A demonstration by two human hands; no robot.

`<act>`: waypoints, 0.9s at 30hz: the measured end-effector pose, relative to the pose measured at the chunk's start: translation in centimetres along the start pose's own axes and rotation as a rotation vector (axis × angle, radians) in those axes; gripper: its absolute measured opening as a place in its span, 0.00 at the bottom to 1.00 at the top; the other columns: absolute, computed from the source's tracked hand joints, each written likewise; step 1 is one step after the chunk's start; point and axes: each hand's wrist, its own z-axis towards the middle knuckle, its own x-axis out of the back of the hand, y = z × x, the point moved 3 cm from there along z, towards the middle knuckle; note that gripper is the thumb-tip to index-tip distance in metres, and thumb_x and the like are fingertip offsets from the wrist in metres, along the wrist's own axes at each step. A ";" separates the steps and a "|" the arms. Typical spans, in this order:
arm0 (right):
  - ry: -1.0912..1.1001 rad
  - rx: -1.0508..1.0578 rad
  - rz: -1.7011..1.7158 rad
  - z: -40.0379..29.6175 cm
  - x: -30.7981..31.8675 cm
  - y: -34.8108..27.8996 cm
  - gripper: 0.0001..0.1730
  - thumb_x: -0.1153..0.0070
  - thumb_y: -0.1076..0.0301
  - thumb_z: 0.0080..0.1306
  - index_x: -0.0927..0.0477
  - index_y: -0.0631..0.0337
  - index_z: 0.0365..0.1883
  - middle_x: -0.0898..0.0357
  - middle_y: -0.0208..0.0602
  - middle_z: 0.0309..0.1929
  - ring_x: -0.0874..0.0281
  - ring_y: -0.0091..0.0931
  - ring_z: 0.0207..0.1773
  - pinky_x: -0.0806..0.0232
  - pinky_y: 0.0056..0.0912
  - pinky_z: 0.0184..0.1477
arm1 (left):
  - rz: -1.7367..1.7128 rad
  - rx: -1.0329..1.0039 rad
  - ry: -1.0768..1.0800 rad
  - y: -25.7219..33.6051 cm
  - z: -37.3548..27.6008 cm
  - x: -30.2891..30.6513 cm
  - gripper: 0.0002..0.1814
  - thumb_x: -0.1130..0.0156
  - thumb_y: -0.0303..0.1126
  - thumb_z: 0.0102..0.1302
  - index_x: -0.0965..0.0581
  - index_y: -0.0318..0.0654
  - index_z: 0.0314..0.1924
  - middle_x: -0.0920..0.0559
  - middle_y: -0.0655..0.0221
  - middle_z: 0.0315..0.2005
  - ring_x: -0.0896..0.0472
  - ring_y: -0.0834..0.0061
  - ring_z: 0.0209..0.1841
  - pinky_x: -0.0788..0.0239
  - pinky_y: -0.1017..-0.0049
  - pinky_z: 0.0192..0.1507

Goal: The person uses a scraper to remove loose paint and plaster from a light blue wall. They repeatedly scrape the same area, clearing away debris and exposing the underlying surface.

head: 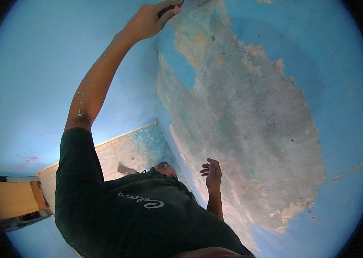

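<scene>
My left hand [152,20] is raised to the top edge of the view, fingers closed around the dark handle of a scraper-like tool [165,11]. The tool's far end is partly cut off by the frame, close against the wall. Bare grey plaster [249,119] spreads over the wall there, with ragged edges of blue paint [339,96] around it. Lower down, my right hand [213,175] hangs in front of the scraped plaster. It holds nothing, and its fingers are loosely bent and apart. Small paint flakes [80,109] stick to my left forearm.
A second blue wall [33,96] meets the scraped one at a corner. Blue paint dust [151,142] covers the tiled floor [107,154] below. A reddish-brown block [126,170] lies near my feet. An orange-yellow panel [12,200] stands at the far left. A pale strip [350,169] crosses the wall.
</scene>
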 end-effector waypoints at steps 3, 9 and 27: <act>0.000 -0.002 0.006 0.3 -0.2 0.0 0.18 0.57 0.55 0.80 0.27 0.58 0.57 0.20 0.38 0.38 0.21 0.26 0.32 0.30 0.31 0.32 | 0.051 -0.080 0.065 -1.0 1.3 0.0 0.27 0.51 0.55 0.76 0.24 0.48 0.65 0.14 0.59 0.48 0.13 0.63 0.46 0.23 0.62 0.52; -0.021 0.025 -0.028 -0.7 -0.3 0.1 0.19 0.58 0.54 0.80 0.27 0.59 0.57 0.20 0.39 0.39 0.20 0.26 0.32 0.29 0.31 0.33 | 0.041 -0.194 0.168 -1.0 1.0 -1.0 0.27 0.50 0.56 0.76 0.22 0.48 0.63 0.14 0.59 0.50 0.14 0.60 0.48 0.23 0.62 0.53; -0.030 0.022 -0.041 -1.7 -1.0 0.0 0.21 0.58 0.53 0.80 0.28 0.60 0.58 0.19 0.39 0.36 0.21 0.26 0.29 0.30 0.29 0.30 | -0.112 -0.132 0.286 0.1 0.0 -1.3 0.25 0.42 0.54 0.73 0.20 0.49 0.61 0.12 0.57 0.38 0.16 0.69 0.33 0.24 0.71 0.41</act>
